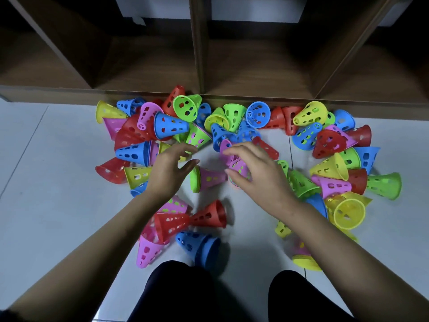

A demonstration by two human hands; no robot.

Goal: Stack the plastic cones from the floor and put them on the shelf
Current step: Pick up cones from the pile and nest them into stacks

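Perforated plastic cones [171, 125], red, blue, green, yellow and pink: heaped on the pale tiled floor [46, 159] against the brown wooden shelf [199, 66]. Left hand [168, 168]: fingers spread wide, empty, near a pink cone nested in a green one [207, 178]. Right hand [257, 173]: fingers curled on a pink cone [239, 167]; loose cones crowd both forearms
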